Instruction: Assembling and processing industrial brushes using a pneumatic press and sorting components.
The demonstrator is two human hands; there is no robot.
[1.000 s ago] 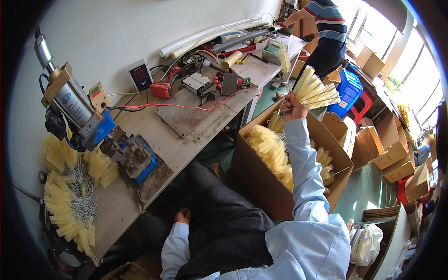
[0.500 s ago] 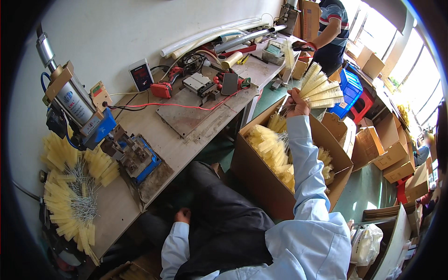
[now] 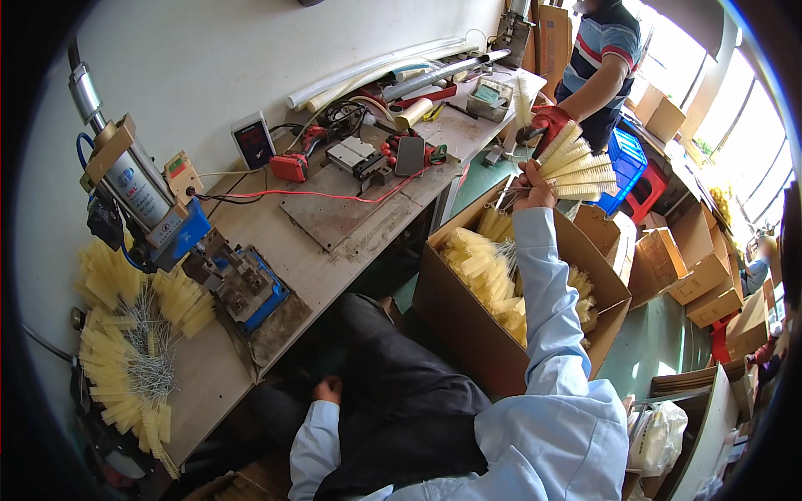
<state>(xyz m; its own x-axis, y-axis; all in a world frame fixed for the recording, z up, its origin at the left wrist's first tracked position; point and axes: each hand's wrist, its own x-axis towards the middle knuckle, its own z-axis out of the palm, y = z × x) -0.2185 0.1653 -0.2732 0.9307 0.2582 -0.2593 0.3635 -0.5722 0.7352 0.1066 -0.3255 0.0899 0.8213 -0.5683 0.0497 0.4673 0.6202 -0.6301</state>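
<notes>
Avoid dropping brushes beyond the far edge of the carton through slackening the stem-gripping right hand (curled left hand, contents not visible) or bumping the co-worker's glove.

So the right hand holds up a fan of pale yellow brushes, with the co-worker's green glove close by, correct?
Not quite: the co-worker's glove is mostly red, not green, as the head view shows. The right hand does hold up a fan of pale yellow brushes, with that glove close by.
</notes>
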